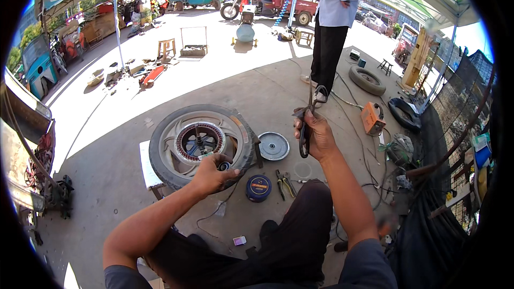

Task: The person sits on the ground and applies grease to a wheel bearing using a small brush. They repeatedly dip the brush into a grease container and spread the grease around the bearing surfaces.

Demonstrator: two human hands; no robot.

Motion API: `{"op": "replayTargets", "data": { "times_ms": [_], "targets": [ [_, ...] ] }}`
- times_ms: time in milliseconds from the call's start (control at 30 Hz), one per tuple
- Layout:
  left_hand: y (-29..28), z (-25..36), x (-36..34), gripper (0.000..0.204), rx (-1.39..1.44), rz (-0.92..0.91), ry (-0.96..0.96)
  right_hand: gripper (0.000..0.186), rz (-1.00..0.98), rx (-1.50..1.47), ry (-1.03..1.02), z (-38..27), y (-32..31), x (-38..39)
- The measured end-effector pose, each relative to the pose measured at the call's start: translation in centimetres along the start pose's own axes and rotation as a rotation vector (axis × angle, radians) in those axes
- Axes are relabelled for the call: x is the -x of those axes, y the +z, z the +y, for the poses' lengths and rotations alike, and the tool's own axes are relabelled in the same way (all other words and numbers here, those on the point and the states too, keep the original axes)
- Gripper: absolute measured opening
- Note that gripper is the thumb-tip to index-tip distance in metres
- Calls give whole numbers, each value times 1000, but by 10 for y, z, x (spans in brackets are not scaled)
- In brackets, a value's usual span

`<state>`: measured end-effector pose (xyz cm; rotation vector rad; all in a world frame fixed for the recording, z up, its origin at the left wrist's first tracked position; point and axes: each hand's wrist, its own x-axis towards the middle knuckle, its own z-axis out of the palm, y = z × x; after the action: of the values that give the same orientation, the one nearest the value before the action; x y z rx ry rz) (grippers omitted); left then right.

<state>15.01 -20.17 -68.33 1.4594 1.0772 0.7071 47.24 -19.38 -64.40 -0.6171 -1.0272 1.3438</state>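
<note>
Hub-motor wheel (201,144) lying flat on a low white stand (145,166): left hand (213,174), fingers closed on a small dark part at the near rim, should steady it while the right hand (316,136), clamped on raised scissors (306,123), descends slowly.
</note>
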Motion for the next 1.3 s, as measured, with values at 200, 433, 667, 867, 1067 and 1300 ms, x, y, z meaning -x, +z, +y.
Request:
{"op": "replayTargets", "data": {
  "times_ms": [200,433,667,867,1067,1300],
  "targets": [
    [-1,1,-16,44,30,128,55,20,-16,154,-106,18,40,-50],
    [0,-11,-57,44,194,104,155,19,127,134,10,78,21,-66],
    [-17,-1,-83,44,323,138,189,20,34,153,70,92,12,-83],
    [-23,-16,-94,42,292,173,247,21,38,167,84,109,16,-80],
    [-26,-19,-91,42,304,195,242,21,23,176,89,119,25,-83],
    [-32,-23,-88,44,311,171,247,22,-23,216,101,121,31,-76]
  ]
}}
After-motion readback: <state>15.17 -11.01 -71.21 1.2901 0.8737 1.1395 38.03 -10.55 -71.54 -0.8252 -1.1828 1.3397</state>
